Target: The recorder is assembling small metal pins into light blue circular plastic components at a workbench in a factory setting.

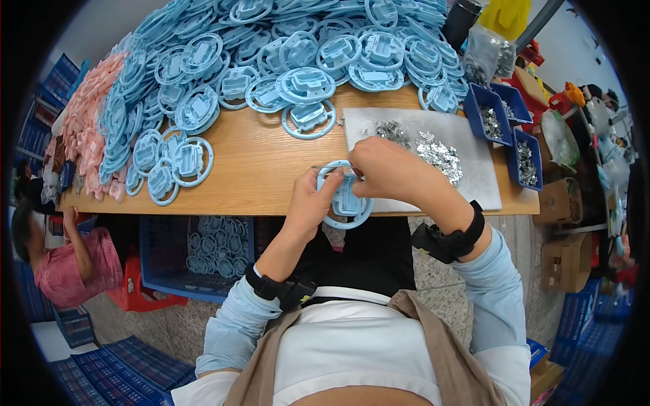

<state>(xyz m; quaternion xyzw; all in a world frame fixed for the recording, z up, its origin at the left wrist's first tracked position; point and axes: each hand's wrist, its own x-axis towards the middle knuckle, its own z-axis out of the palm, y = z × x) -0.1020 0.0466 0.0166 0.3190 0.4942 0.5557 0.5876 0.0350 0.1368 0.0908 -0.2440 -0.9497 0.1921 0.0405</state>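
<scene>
My left hand grips a light-blue plastic ring-shaped part by its left side, over the table's front edge. The ring has a raised boxy centre. At its upper rim my right hand is closed in a pinch, its fingertips against the part. A thin, shiny strip shows between the two hands; what it is cannot be made out. Right of the hands, small silvery metal pieces lie heaped on a white foam sheet, beside a darker little heap.
A big pile of light-blue ring parts covers the table's far side, with pink parts at left. Blue bins of metal pieces stand at the right edge. Below the table is a blue crate holding more rings. Another person sits at left.
</scene>
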